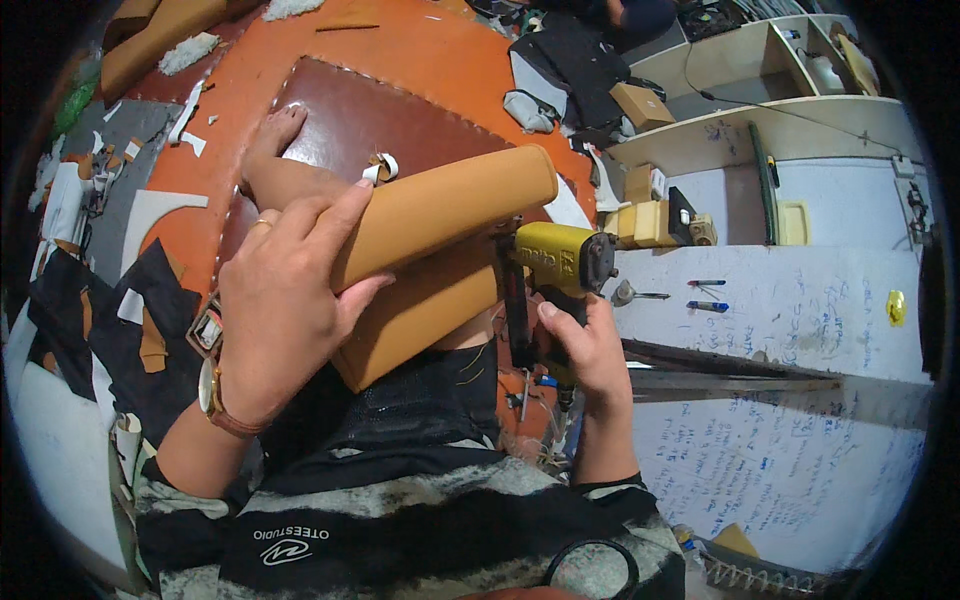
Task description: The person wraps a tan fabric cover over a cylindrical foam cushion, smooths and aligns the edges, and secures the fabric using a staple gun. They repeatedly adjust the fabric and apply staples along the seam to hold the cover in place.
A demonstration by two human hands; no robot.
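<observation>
My left hand (285,275) grips one end of a tan upholstered piece (450,205), fingers over its rounded padded top and thumb pressed underneath. The piece lies tilted across my lap, its flat lower part resting against my legs. At its far right end, my right hand (590,345) is wrapped round the handle of a yellow and black staple gun (550,250). The gun's black nose comes close to the tan covering; whether they touch is hidden. A watch (210,390) is on my left wrist.
Orange and maroon padded matting (330,110) spreads ahead, with white scraps on it. Black and tan offcuts (150,320) lie at left. On the right stand a white cabinet (760,300) with pens (707,306), small boxes (645,215) and a cable. Dark cloth (575,75) is piled behind.
</observation>
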